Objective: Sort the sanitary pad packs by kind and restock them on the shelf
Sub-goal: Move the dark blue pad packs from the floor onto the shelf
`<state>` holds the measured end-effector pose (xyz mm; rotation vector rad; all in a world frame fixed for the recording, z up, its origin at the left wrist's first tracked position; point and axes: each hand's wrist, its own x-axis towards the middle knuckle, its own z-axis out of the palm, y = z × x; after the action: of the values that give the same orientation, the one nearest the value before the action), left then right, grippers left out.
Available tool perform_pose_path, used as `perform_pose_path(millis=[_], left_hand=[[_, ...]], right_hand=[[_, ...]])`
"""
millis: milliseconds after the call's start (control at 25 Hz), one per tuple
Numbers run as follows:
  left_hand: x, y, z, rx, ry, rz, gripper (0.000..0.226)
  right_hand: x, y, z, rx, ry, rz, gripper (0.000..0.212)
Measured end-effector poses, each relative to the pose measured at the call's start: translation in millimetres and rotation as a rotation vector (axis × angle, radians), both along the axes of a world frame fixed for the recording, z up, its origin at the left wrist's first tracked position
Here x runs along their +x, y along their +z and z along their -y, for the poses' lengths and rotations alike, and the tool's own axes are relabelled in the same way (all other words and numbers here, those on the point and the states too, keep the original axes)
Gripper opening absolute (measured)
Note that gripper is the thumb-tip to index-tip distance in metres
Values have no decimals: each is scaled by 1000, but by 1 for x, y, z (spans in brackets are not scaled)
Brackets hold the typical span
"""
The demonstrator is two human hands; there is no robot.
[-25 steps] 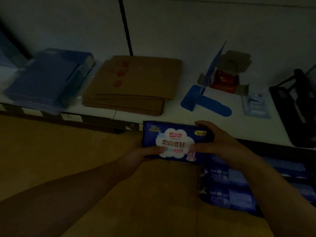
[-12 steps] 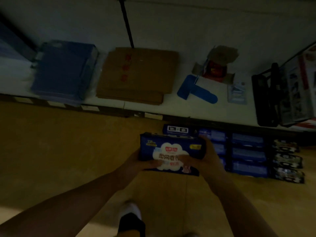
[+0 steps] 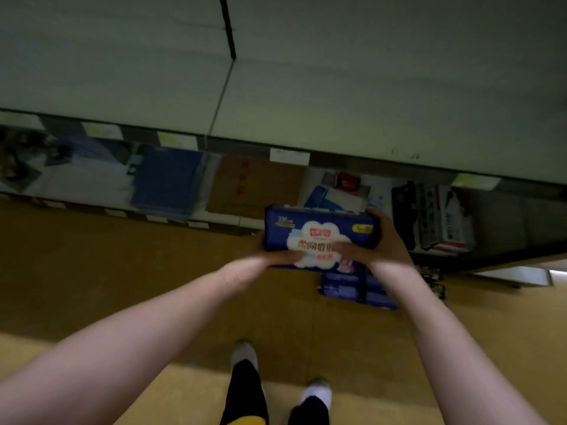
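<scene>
My left grip [image 3: 271, 256] and right grip [image 3: 387, 244] clasp the pad pack [image 3: 317, 233] between them, endwise; probably light, squashy, slick.

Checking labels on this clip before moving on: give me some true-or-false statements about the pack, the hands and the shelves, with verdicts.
1. The left hand and the right hand both hold one blue pad pack. True.
2. The pad pack rests on a shelf. False: the hands hold it in the air, in front of the lower shelf.
3. More blue packs lie on the floor beneath it. True.
4. The flattened cardboard lies on the floor. False: the flattened cardboard lies on the lower shelf.
</scene>
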<state>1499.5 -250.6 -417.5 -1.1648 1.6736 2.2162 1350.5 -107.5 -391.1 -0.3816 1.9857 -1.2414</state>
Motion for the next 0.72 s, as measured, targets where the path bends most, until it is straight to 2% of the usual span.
perform_pose_path(millis=[80,160,240,360,440,600,720], left_hand=[[2,44,4,-24,-53,-35,53],[5,83,10,-67,-74,-121,50],[6,113,17,-123,-94,-174,45],[9,160,32,-207,-102,-260,57],[9,190,41,-268,-107,-294,66],[6,243,56,-342,-83,-392,67],[-2,276,71,-419,-95,-471,68]], right_hand=[[2,46,0,-32,3,-50,83],[6,84,1,-65,-4,-118,83],[10,107,2,-95,-38,-147,95],[17,148,8,-139,-40,-177,105],[18,174,11,-172,-1,-214,99],[17,232,23,-235,31,-326,70],[13,270,36,-226,29,-467,66]])
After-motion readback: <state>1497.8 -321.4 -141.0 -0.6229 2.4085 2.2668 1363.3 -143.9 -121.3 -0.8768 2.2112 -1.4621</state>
